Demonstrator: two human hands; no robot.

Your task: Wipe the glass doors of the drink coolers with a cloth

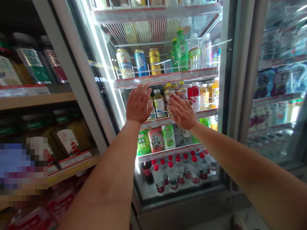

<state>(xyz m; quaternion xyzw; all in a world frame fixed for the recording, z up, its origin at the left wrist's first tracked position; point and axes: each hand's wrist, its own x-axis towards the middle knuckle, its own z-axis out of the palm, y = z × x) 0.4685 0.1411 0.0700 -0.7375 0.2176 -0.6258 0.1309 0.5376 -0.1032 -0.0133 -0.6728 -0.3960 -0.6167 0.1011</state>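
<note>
Both my arms reach forward toward a lit drinks fridge. My left hand is held up with its fingers stretched out, in front of the shelf's left end, nearest a bottle with a pale label. My right hand has its fingers extended to the left, before several yellow-capped bottles and a red drink bottle. Neither hand holds anything. Whether either one touches a bottle or glass, I cannot tell. Parts of the middle shelf are hidden behind my hands.
Above stand cans and a green bottle. Cartons fill a lower shelf, with red-capped water bottles at the bottom. Shelves of large bottles flank the left; another glass-fronted fridge is at right.
</note>
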